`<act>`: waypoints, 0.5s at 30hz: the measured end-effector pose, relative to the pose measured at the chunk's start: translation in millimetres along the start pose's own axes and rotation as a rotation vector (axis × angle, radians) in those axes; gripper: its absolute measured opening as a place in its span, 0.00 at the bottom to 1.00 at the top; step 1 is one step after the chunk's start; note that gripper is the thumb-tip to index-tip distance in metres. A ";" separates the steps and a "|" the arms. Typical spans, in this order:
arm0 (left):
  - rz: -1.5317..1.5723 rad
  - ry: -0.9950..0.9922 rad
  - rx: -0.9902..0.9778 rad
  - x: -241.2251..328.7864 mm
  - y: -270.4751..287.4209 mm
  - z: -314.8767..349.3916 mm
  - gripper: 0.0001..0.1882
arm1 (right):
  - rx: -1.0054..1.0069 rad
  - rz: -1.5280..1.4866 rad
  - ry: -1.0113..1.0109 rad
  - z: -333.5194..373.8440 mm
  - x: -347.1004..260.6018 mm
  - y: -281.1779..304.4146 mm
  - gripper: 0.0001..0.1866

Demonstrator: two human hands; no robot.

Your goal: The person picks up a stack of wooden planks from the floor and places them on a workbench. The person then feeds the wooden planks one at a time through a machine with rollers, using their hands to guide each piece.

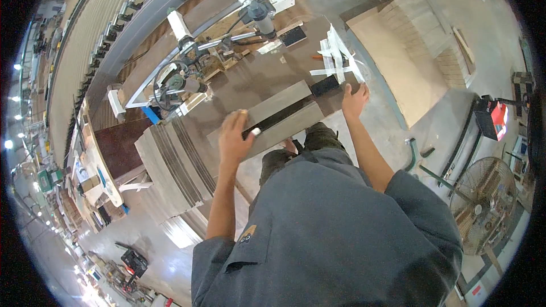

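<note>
Two long grey-brown wooden boards (277, 104) lie side by side on a brown worktable (245, 81) in front of me, with a dark strip between them. My left hand (232, 136) is over their left end with its fingers stretched out; whether it touches the wood I cannot tell. A small white patch shows at its thumb tip. To the right, my right hand (355, 101) hangs open with spread fingers, close to a black rectangular block (325, 86) and a loose pile of white strips (336, 55). Nothing shows in either hand.
Stacked grey boards (173, 162) stand to the left. Two power tools, one a grey router-like tool (261, 18), are mounted on rails across the table's far side. Large tan sheets (401, 62) lie at right, above a floor fan (483, 203). A roller conveyor (85, 28) runs at far left.
</note>
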State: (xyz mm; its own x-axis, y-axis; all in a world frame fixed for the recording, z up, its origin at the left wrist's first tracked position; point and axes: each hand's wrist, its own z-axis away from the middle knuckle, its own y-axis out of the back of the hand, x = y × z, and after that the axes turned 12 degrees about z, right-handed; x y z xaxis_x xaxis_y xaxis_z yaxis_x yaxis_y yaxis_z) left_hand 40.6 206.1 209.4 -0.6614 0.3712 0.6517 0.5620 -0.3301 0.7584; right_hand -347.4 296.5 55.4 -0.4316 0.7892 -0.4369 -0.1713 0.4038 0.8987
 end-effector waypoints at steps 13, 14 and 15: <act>-0.225 -0.111 -0.044 -31.2 -6.9 -65.6 0.32 | 0.090 0.238 -0.031 14.3 -17.1 -29.4 0.46; -0.226 -0.109 -0.051 -45.2 -7.9 -81.4 0.32 | 0.080 0.239 -0.032 13.5 -19.9 -28.8 0.47; -0.205 -0.176 -0.043 -60.3 -13.8 -98.9 0.33 | 0.076 0.246 -0.036 11.7 -19.6 -29.4 0.47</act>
State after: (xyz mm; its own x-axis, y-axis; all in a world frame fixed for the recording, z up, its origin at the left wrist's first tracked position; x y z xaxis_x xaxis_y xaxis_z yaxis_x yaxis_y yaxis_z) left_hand 23.6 102.4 158.8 -0.6605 0.5780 0.4792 0.4011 -0.2680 0.8760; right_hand -323.6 274.5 37.2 -0.4199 0.8835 -0.2076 0.0025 0.2298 0.9732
